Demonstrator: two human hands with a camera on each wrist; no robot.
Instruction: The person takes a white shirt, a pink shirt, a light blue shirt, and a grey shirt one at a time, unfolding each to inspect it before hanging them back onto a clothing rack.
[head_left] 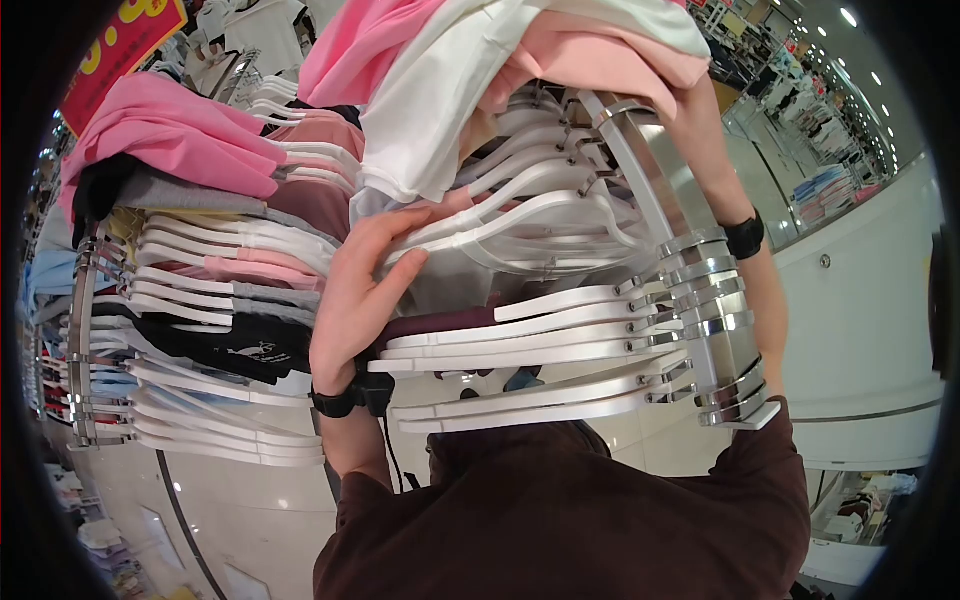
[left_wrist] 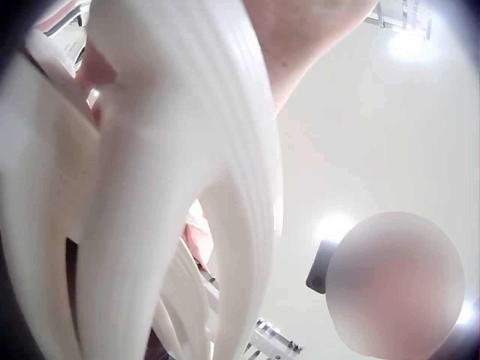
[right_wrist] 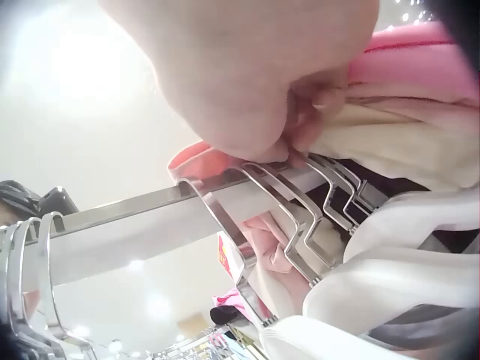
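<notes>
My left hand (head_left: 362,290) grips the ends of white hangers (head_left: 520,205), thumb on the near side and fingers on the far side. In the left wrist view, pale hanger arms (left_wrist: 142,195) fill the foreground and hide most of that hand. My right hand (right_wrist: 270,82) has its fingers curled at the metal hanger hooks (right_wrist: 285,206) on the rail (right_wrist: 124,214). From the head view, a draped peach garment (head_left: 600,55) covers much of the right hand. White (head_left: 420,110) and pink (head_left: 350,50) garments lie beside the peach one, over the rack.
Several bare-ended white hangers (head_left: 540,345) hang nearer my body. A second rack at left holds hung clothes, with a pink garment (head_left: 170,135) draped over it. A red and yellow sign (head_left: 115,55) stands at upper left, a white panel (head_left: 860,320) at right.
</notes>
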